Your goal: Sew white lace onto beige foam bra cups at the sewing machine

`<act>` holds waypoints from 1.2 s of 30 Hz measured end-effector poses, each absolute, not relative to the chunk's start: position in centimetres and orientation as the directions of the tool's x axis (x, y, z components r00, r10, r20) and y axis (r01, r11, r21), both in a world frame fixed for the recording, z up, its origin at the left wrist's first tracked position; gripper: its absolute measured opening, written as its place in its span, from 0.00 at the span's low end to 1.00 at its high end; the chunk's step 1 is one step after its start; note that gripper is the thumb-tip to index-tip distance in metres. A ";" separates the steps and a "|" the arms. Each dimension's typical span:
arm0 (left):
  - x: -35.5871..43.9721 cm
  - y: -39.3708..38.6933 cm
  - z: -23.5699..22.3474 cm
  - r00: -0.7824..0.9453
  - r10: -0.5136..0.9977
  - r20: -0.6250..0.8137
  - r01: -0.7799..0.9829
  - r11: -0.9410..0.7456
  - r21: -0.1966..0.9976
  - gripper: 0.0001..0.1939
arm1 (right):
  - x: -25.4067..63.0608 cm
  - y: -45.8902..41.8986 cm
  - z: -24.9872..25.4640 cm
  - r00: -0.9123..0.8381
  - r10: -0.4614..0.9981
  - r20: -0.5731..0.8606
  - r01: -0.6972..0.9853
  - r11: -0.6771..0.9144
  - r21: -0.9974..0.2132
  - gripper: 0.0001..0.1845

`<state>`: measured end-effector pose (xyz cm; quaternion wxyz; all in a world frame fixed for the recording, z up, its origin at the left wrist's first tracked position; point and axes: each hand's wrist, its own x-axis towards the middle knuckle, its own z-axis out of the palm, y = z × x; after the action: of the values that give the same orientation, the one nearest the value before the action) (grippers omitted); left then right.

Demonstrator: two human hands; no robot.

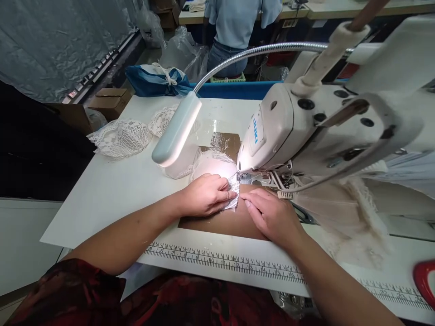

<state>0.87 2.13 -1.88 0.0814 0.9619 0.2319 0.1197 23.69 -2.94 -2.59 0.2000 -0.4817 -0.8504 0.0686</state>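
A white lace bra cup [219,164] lies under the needle end of a white JUKI sewing machine [268,127]. My left hand [205,194] rests on the cup's lower part with its fingers curled, holding the lace-edged strip down by its border. To the right of that border is my right hand [272,215], its index finger stretched toward the fabric edge and its thumb a little apart below. Its other fingers lie over the brown plate [217,225], near the presser foot. The needle itself is too small to make out.
A lamp [178,129] on a bendy metal arm hangs above the cup. More lace cups [124,138] lie at the left of the white table [112,190]. Sheer beige fabric [343,213] and red-handled scissors [424,283] are at right. A ruler strip [224,262] lines the front. Another person [234,27] sits beyond.
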 end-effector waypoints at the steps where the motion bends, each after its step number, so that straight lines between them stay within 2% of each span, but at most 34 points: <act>1: 0.9 2.1 -1.9 0.866 0.462 0.191 0.423 -0.881 0.212 0.17 | 23.7 -2.9 -2.6 -0.459 0.844 0.277 0.792 0.530 -0.303 0.13; 11: 1.1 2.0 -1.8 0.877 0.429 0.216 0.390 -0.898 0.202 0.18 | 23.4 -3.1 -1.8 -0.559 0.779 0.283 0.704 0.627 -0.333 0.14; 17: 1.0 2.0 -1.9 0.877 0.436 0.200 0.395 -0.893 0.216 0.18 | 23.5 -3.4 -1.8 -0.630 0.709 0.317 0.649 0.705 -0.285 0.14; 22: 0.8 2.1 -1.4 0.862 0.471 0.187 0.403 -0.861 0.310 0.22 | 23.5 -3.4 -1.8 -0.572 0.759 0.311 0.701 0.650 -0.294 0.15; 24: 0.8 2.1 -1.3 0.855 0.488 0.176 0.406 -0.841 0.359 0.20 | 23.5 -3.5 -1.6 -0.564 0.769 0.301 0.713 0.637 -0.293 0.15; 27: 0.9 2.0 -1.4 0.845 0.505 0.175 0.422 -0.832 0.360 0.14 | 23.4 -3.5 -1.5 -0.567 0.771 0.291 0.716 0.635 -0.290 0.15; 30: 1.1 1.9 -1.6 0.833 0.521 0.187 0.440 -0.827 0.349 0.14 | 23.4 -3.6 -1.4 -0.571 0.769 0.288 0.711 0.638 -0.296 0.15; 36: 1.1 1.9 -1.4 0.824 0.540 0.171 0.437 -0.798 0.414 0.12 | 23.4 -3.8 -1.4 -0.580 0.750 0.317 0.684 0.660 -0.311 0.14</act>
<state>1.12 1.94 -1.37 0.1813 0.9376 0.2606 0.1416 23.40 -3.84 -1.37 0.2146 -0.4051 -0.8854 0.0774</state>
